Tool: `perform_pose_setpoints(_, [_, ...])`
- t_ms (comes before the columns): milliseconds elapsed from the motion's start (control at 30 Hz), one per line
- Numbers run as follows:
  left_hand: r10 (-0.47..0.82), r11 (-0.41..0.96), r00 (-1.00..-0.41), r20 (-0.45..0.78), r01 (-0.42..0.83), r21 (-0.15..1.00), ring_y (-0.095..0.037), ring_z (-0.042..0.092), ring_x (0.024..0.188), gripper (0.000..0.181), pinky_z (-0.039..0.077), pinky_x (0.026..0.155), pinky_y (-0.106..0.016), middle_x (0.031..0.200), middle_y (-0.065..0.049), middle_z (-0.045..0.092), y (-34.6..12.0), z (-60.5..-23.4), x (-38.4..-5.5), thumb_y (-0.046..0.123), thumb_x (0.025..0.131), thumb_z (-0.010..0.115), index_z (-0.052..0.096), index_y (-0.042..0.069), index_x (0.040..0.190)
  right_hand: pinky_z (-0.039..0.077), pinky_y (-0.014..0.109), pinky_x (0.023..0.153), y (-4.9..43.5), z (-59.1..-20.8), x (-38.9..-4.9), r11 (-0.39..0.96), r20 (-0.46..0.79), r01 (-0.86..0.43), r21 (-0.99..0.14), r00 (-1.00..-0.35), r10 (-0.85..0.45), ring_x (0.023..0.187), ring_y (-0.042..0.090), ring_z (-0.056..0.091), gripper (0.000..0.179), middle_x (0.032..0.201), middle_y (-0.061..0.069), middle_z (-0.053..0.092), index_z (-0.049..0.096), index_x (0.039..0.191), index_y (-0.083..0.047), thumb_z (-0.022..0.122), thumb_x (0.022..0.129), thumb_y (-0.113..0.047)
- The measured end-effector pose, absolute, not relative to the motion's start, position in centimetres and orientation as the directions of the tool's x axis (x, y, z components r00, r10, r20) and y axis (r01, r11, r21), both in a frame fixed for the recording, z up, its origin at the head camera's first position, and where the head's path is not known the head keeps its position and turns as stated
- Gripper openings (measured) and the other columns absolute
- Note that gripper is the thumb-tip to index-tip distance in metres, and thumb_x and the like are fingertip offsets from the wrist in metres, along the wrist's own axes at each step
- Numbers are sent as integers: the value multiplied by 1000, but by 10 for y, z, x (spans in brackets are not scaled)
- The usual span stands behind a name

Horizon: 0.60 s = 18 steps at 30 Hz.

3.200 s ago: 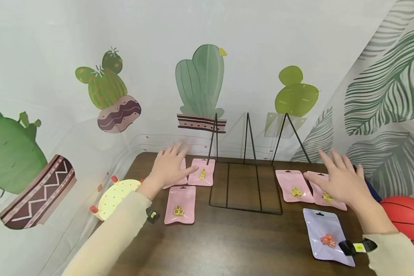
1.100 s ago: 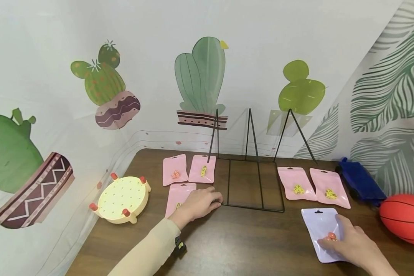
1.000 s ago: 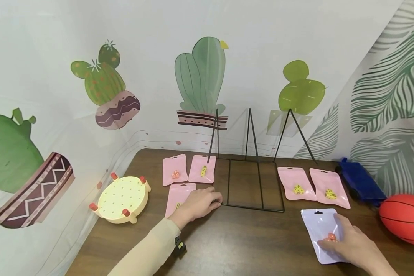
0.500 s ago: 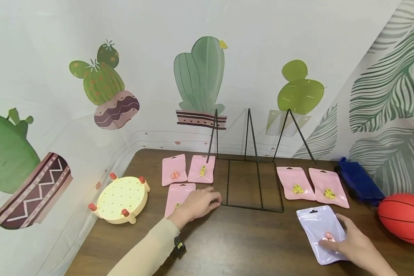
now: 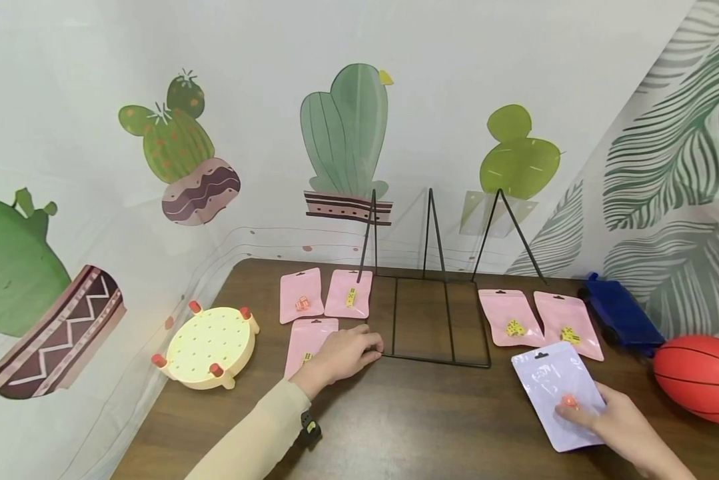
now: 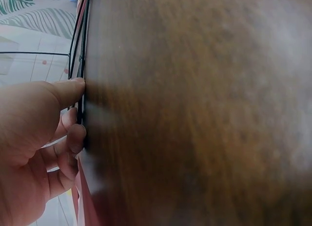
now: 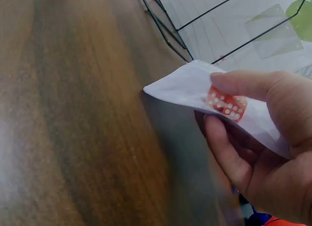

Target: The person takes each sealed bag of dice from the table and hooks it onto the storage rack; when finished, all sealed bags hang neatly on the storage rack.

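My right hand (image 5: pixel 622 428) pinches a lavender zip bag (image 5: pixel 548 373) between thumb and fingers at its right edge. Orange dice (image 7: pixel 226 104) show through the bag beside the thumb in the right wrist view, where the bag tilts above the tabletop. At the front left corner of a black wire rack (image 5: pixel 437 361), my left hand (image 5: pixel 344 352) has its thumb and fingers curled on the wire. That hand partly covers a pink zip bag (image 5: pixel 311 333) with yellow dice, lying under the forearm.
Two more pink bags (image 5: pixel 301 293) lie left of the rack, and another two pink bags (image 5: pixel 508 310) right of it. A pale yellow pegged disc (image 5: pixel 212 340) stands far left. A blue toy vehicle (image 5: pixel 623 317) and a red basketball (image 5: pixel 701 377) sit far right.
The right hand came down onto the lavender bag, took hold of it and lifted it, its top edge moving up and left. The left hand moved to the rack's front corner and stays there.
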<state>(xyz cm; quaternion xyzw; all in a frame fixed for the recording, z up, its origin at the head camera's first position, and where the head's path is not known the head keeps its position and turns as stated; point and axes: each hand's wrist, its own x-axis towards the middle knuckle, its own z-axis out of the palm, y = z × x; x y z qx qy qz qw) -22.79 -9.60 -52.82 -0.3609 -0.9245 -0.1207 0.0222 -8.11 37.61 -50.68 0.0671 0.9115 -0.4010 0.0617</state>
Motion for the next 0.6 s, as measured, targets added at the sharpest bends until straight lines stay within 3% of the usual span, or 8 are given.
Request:
perform_pose_setpoints(333, [658, 712, -742, 129, 669, 212, -14, 65, 77, 7, 50, 62, -34, 98, 10, 61, -95, -527, -227, 35, 99, 72, 69, 31, 103, 57, 31, 66, 365, -489, -82, 553, -53, 70, -830, -998, 47, 83, 8, 68, 42, 100, -2, 71, 55, 130, 4, 73, 99, -19])
perform_pose_setpoints(467, [661, 707, -737, 140, 675, 211, -12, 64, 76, 5, 49, 62, -34, 97, 11, 60, -95, -528, -227, 35, 99, 72, 69, 31, 102, 59, 31, 67, 359, -480, -82, 497, 52, -45, -867, -999, 0, 87, 8, 70, 37, 102, -7, 73, 53, 133, -1, 69, 100, -8])
perform_pose_setpoints(600, [663, 703, -734, 147, 678, 214, -11, 63, 76, 5, 49, 62, -33, 96, 11, 60, -95, -529, -227, 34, 99, 72, 69, 31, 102, 59, 31, 67, 348, -469, -80, 476, 175, -172, -863, -984, -37, 90, 8, 71, 45, 107, -9, 72, 50, 138, -6, 68, 98, 1])
